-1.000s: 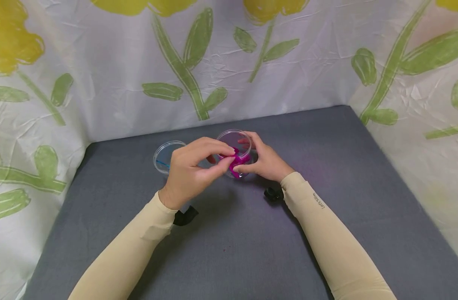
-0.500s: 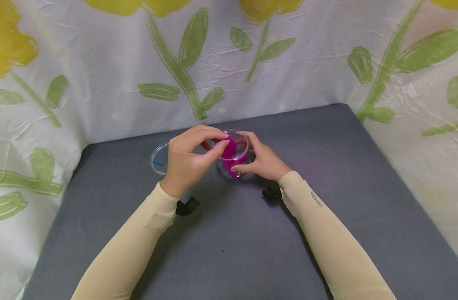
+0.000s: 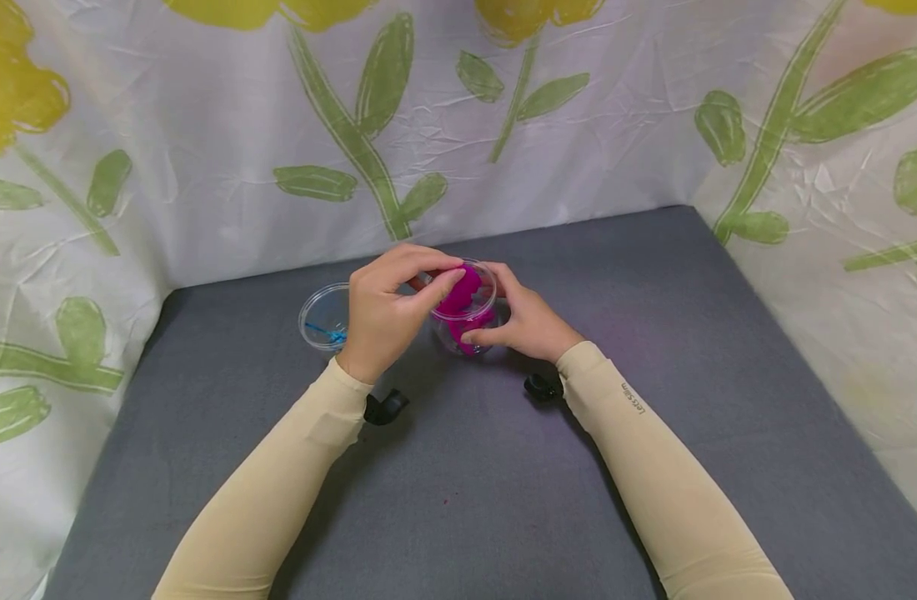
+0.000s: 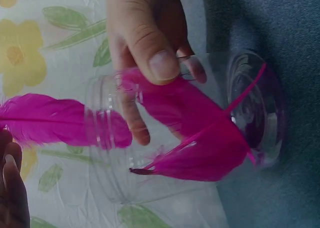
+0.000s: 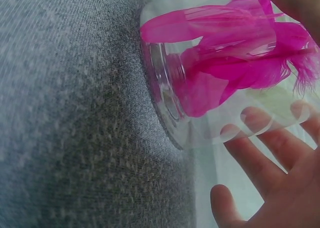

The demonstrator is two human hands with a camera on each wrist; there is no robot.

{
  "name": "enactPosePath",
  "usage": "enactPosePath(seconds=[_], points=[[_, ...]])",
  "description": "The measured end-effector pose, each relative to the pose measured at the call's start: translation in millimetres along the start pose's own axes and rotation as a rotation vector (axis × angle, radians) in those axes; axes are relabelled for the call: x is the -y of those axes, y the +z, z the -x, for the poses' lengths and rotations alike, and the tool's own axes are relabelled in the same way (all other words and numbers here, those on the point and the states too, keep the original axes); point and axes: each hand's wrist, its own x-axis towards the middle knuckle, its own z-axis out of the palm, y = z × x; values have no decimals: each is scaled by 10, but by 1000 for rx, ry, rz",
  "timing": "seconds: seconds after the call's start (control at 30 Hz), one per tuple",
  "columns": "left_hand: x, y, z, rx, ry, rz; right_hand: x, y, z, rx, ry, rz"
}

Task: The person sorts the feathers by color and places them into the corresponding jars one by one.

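My left hand (image 3: 391,312) pinches a magenta feather (image 4: 50,119) between thumb and fingertips. The free end of this feather reaches through the open mouth of a clear round jar (image 4: 112,185). Several more magenta feathers (image 4: 200,158) are inside the jar, bent against its wall and base. My right hand (image 3: 533,321) grips the jar from the right, thumb on the near side and fingers spread around the far side. The jar stands upright on the grey cloth. In the head view the left fingertips are right at the rim.
Just left of the hands stands a second clear jar (image 3: 303,322) with thin blue pieces (image 3: 329,334) in it, partly hidden by the left hand. Grey cloth (image 3: 458,517) covers the table. A flower-patterned white curtain (image 3: 226,167) hangs behind it and at both sides.
My left hand has drawn back from the front of the jar's mouth toward its far left rim. More of the pinched feather shows at the mouth now. The right hand keeps its grip.
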Motion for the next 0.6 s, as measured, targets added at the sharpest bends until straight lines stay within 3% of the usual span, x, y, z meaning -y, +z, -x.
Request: enactPosePath(seconds=[0.33,0.6], points=[[102,133,34,11,-59,1,-10,5,1,-1,-9,15],[184,176,37,-27,-69,-9,-24,6,-13,-4,-19,7]])
